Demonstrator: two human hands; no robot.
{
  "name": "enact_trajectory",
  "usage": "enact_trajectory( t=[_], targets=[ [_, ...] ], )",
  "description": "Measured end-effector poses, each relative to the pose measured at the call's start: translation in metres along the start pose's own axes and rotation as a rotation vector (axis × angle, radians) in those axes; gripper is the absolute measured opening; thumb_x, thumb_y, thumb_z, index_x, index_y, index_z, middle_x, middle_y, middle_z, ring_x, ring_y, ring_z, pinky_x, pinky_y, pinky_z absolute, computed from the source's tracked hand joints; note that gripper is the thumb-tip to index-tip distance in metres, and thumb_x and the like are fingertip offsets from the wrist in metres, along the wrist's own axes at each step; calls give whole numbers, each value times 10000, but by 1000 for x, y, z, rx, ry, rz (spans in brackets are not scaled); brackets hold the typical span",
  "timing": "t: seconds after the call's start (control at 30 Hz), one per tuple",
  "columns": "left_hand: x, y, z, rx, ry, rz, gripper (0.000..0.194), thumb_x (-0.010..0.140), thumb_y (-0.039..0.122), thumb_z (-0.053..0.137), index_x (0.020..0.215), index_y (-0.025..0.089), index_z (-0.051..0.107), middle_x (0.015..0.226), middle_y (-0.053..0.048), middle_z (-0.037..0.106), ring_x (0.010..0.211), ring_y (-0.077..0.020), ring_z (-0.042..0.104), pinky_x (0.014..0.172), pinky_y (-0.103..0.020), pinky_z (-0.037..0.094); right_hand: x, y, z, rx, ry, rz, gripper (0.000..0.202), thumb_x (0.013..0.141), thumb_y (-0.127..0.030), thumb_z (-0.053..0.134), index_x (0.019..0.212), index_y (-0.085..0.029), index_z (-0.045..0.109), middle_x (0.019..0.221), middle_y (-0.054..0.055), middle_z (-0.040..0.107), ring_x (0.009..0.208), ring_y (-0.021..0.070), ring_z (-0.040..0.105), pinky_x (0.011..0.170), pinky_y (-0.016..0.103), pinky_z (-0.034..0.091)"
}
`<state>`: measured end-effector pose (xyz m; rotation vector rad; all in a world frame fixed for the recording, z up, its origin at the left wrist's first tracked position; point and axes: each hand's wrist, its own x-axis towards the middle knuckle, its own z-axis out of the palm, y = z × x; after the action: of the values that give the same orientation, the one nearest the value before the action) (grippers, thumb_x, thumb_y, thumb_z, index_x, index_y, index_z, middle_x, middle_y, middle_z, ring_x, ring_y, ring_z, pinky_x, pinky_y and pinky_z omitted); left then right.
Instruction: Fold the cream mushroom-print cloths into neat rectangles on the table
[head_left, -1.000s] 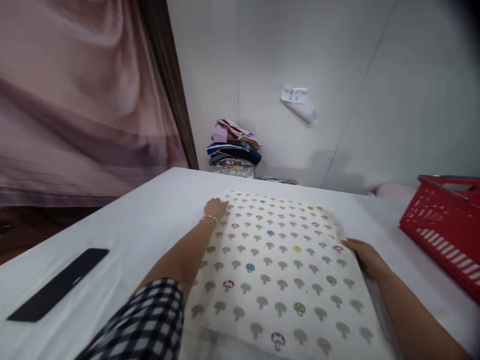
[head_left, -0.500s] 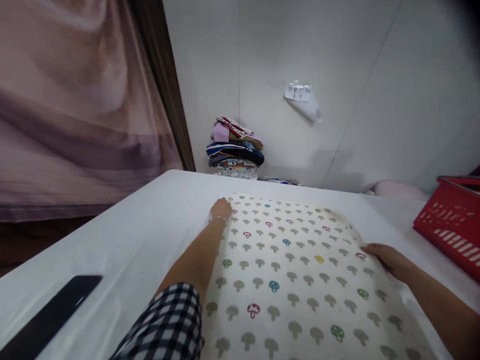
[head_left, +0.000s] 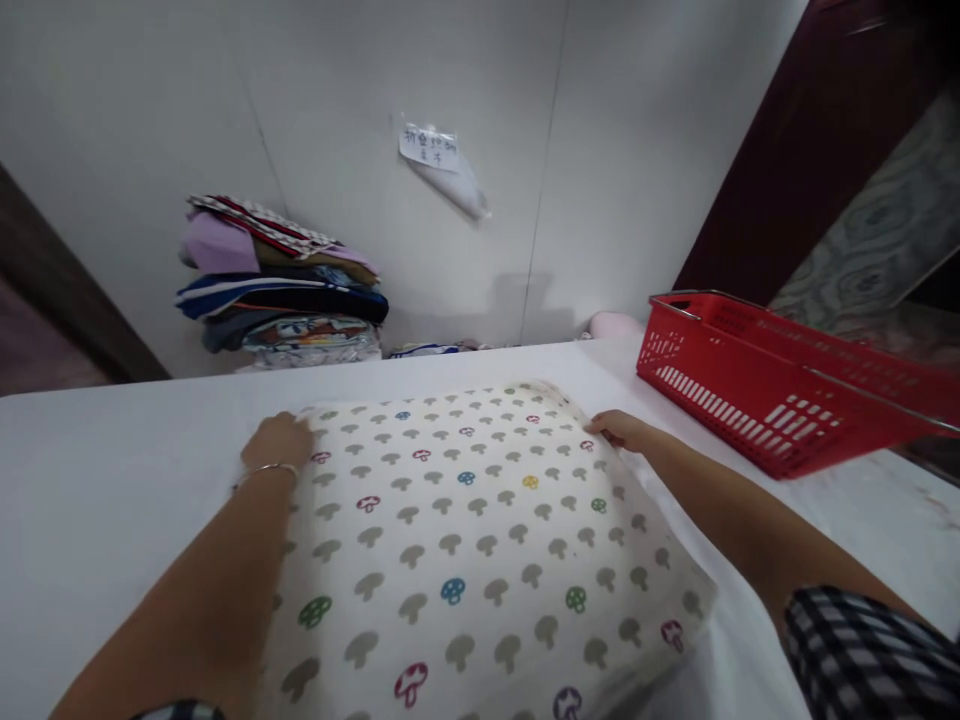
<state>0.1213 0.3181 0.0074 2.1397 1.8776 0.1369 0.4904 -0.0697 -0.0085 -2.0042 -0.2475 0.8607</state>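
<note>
A cream cloth (head_left: pixel 487 545) printed with grey and coloured mushrooms lies folded before me on the white table (head_left: pixel 112 520). At its far left corner, my left hand (head_left: pixel 277 447), with a bracelet at the wrist, is closed on the edge. My right hand (head_left: pixel 619 430) pinches the cloth's right edge, fingers closed around the fabric. The near right corner of the cloth appears lifted a little off the table. Its nearest edge runs out of view at the bottom.
To the right sits a red plastic basket (head_left: pixel 750 385). A stack of folded fabrics (head_left: pixel 285 285) stands at the back left against the wall. On the wall hangs a paper note (head_left: pixel 429 148) in a plastic sleeve. A pink bundle (head_left: pixel 616 326) is behind the table's far edge.
My view has swung to the right, so more of the basket shows and the black object at left is gone from sight. Both hands keep hold of the cloth.
</note>
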Motion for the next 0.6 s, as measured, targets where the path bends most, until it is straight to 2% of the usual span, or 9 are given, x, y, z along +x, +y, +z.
enact_trajectory(
  t=[0.17, 0.27, 0.43, 0.53, 0.6],
  targets=[
    [14, -11, 9, 35, 8, 32, 402, 902, 545, 260, 1189, 316, 423, 1373, 32, 511, 1193, -206, 492, 899, -314, 391, 10, -5, -5, -80, -128, -19, 175, 561, -160, 783, 660, -138, 640, 488, -13, 543, 481, 109, 490, 459, 223, 407],
    [18, -12, 13, 16, 22, 39, 479, 900, 551, 255, 1278, 279, 367, 1437, -12, 445, 1230, -214, 463, 955, -326, 367, 19, -16, -4, -136, -150, -39, 192, 570, -216, 796, 683, -138, 661, 589, 46, 635, 561, 158, 567, 506, 267, 462],
    [13, -5, 12, -28, 0, 47, 543, 902, 529, 246, 1319, 221, 407, 1445, -65, 432, 1232, -276, 465, 969, -404, 393, 39, -33, 13, -290, 42, -112, 238, 633, -301, 780, 773, -135, 681, 715, 77, 687, 644, 179, 617, 559, 271, 474],
    [8, -2, 11, -113, 48, 51, 568, 866, 492, 338, 1302, 158, 486, 1368, -159, 499, 1182, -335, 512, 934, -457, 433, 51, -35, 24, -466, 150, -207, 240, 715, -324, 717, 862, -137, 691, 847, 82, 707, 724, 177, 642, 601, 245, 472],
    [5, -1, 10, -176, 99, 80, 553, 854, 440, 372, 1280, 121, 523, 1303, -195, 545, 1162, -338, 533, 937, -453, 441, 56, -33, 29, -548, 210, -264, 203, 773, -290, 655, 897, -135, 696, 921, 86, 706, 815, 182, 648, 658, 231, 465]
  ],
)
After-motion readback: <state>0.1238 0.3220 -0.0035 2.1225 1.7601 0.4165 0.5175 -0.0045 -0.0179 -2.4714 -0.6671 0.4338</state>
